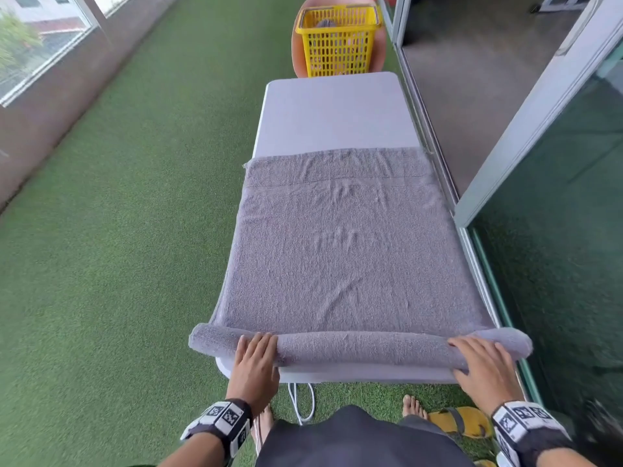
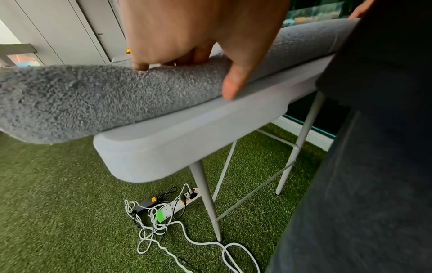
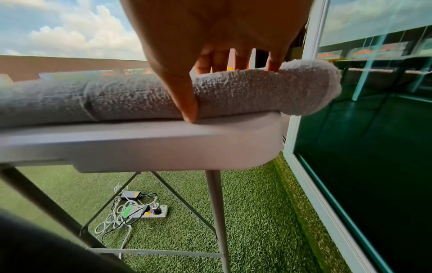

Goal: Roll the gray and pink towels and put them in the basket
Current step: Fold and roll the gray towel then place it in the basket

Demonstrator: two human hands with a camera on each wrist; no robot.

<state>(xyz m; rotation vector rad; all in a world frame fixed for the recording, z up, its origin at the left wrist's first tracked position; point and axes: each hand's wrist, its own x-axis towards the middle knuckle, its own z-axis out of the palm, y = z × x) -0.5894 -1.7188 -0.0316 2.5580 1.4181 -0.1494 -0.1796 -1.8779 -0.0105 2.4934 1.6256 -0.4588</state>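
Note:
A gray towel (image 1: pixel 337 251) lies flat along the white table (image 1: pixel 333 112), and its near end is wound into a roll (image 1: pixel 364 345) at the table's front edge. My left hand (image 1: pixel 261 348) cups the roll near its left end, fingers over the top and thumb down the near side (image 2: pixel 187 73). My right hand (image 1: pixel 478 355) holds the roll near its right end in the same way (image 3: pixel 212 88). Both ends of the roll overhang the table sides. The yellow basket (image 1: pixel 337 38) stands beyond the far end, with something gray inside. No pink towel is in view.
The basket rests on an orange stool (image 1: pixel 296 52). A glass sliding door and its frame (image 1: pixel 505 163) run close along the table's right side. A power strip with tangled cables (image 2: pixel 168 208) lies on the artificial grass under the table. A yellow sandal (image 1: pixel 462 421) sits by my feet.

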